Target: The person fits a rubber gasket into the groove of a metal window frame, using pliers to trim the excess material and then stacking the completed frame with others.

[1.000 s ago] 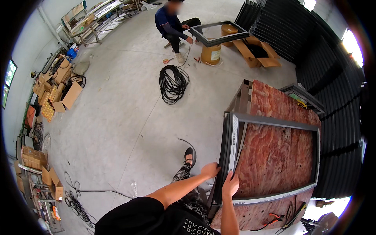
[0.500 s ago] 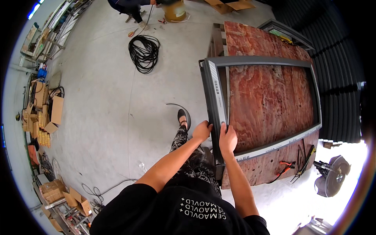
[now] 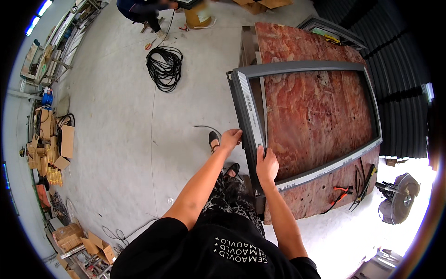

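Note:
A dark grey metal window frame (image 3: 302,66), with white printed tape on its near and left sides, lies on a reddish board-topped table (image 3: 320,111). My right hand (image 3: 268,166) wraps round its left bar near the front corner, thumb on the taped face. At the outer edge of that same bar, my left hand (image 3: 229,140) is closed, fingertips pinched against the bar. A thin black strip (image 3: 207,126) curves up to this hand and disappears behind it. What the pinched fingers hold is hidden.
Pliers with orange handles (image 3: 343,193) and dark rods lie on the table's near part. A saw-like machine (image 3: 400,199) stands at the right. Coiled black cord (image 3: 164,69) lies on the floor. Another person (image 3: 144,13) is at the far left; cardboard boxes (image 3: 67,135) line the left side.
My left hand has moved farther up along the outer edge of the left bar. My right hand keeps hold of the bar. The whole view has shifted slightly.

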The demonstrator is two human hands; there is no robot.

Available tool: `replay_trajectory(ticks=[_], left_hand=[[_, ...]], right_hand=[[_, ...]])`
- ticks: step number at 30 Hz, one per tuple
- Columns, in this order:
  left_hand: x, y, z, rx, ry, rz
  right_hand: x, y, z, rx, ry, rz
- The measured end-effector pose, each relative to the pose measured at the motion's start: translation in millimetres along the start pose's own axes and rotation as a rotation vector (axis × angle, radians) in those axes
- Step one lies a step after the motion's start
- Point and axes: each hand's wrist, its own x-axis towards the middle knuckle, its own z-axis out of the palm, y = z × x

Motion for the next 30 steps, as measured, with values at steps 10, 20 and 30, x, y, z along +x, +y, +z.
replay_trajectory(ticks=[10, 20, 30], left_hand=[[10, -22, 27, 0.235, 0.304, 0.260], [0, -33, 30, 0.321, 0.303, 0.252], [3, -31, 25, -0.120, 0.105, 0.008]], right_hand=[[0, 1, -2, 0.001, -0.020, 0.010], [-2, -5, -5, 0.045, -0.025, 0.014], [-2, -5, -7, 0.036, -0.021, 0.028]])
